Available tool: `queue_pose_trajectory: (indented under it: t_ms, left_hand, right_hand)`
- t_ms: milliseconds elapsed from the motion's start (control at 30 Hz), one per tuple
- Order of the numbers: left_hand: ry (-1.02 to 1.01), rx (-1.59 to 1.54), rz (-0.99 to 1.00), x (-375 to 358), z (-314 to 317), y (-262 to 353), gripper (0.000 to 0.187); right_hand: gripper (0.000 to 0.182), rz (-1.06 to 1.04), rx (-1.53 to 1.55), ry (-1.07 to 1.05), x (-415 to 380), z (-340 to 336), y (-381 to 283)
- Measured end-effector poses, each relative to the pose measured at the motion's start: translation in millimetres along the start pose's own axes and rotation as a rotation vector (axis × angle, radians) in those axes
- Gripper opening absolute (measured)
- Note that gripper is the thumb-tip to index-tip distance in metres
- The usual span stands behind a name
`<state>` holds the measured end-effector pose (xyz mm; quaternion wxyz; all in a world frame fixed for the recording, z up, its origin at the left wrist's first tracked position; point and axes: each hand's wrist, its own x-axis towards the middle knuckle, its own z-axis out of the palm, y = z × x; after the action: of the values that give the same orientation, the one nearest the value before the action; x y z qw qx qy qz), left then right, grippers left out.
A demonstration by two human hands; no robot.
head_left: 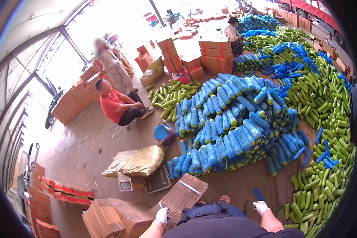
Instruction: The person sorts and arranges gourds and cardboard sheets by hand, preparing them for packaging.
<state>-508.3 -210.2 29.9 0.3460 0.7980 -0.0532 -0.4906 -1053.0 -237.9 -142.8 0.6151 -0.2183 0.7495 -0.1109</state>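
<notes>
My left hand (162, 215), in a white glove, is closed at the near end of a strapped bundle of flattened cardboard boxes (182, 196), by its white strap (161, 205). The bundle lies slanted in front of my left leg. On the other side, my right hand (260, 207), also gloved, has its fingers closed, with a blue mesh sleeve (258, 194) sticking out beyond them. Ahead rises a big stack of long green gourds in blue mesh sleeves (230, 127). Bare green gourds (305, 202) lie heaped to my right.
More flattened cardboard (107, 218) stands at my left. A scale (157, 179), a pale sack (137, 160) and a blue-topped bucket (164, 133) are on the floor. A person in red (115, 105) squats beyond; others stand farther back near stacked cartons (216, 53).
</notes>
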Motion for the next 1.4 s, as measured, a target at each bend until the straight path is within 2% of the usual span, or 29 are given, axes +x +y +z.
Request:
queue_pose_trajectory:
  t_ms: [267, 333, 500, 667, 733, 800, 933, 1067, 1133, 1200, 1400]
  left_hand:
    - [0.044, 0.058, -0.124, 18.9, 3.1, -19.5, 0.019]
    - [0.046, 0.009, -0.203, 31.2, -1.7, -27.1, 0.021]
    - [0.051, -0.052, -0.253, 46.1, -8.8, -41.1, 0.027]
    - [0.073, -0.074, -0.292, 48.2, -15.2, -52.1, 0.029]
    - [0.074, -0.118, -0.321, 34.2, -12.8, -44.9, 0.022]
    - [0.075, -0.124, -0.316, 28.8, -12.8, -46.7, 0.022]
    - [0.042, -0.121, -0.306, 25.5, -15.0, -48.2, 0.022]
    - [0.023, -0.115, -0.277, 36.0, -18.8, -56.0, 0.027]
    - [0.023, -0.107, -0.245, 40.2, -18.8, -58.8, 0.024]
    - [0.011, -0.108, -0.244, 42.8, -18.5, -58.9, 0.022]
    - [0.006, -0.100, -0.255, 27.1, -14.3, -50.9, 0.019]
  right_hand:
    - [0.024, 0.034, 0.006, 0.027, -1.7, -0.2, 1.7]
    - [0.024, 0.026, 0.001, 0.039, -6.2, 0.2, 6.4]
    - [0.024, 0.099, -0.010, 0.037, 2.7, -1.5, 34.7]
    - [0.025, 0.088, 0.019, -0.008, 1.8, -7.5, 47.0]
    - [0.025, 0.113, -0.015, -0.004, -9.3, -8.3, 37.2]
    - [0.023, 0.080, 0.011, 0.069, -23.4, -5.1, 24.3]
    - [0.020, 0.047, -0.080, 0.000, 3.4, -4.2, 22.6]
    - [0.017, -0.004, -0.053, -0.001, -9.9, 5.2, -5.6]
    - [0.025, -0.016, -0.049, 0.021, -12.0, 9.7, -12.1]
    - [0.025, -0.037, -0.071, 0.021, -20.3, 11.2, -20.4]
    - [0.025, -0.023, -0.082, 0.046, -20.7, 4.3, 0.5]
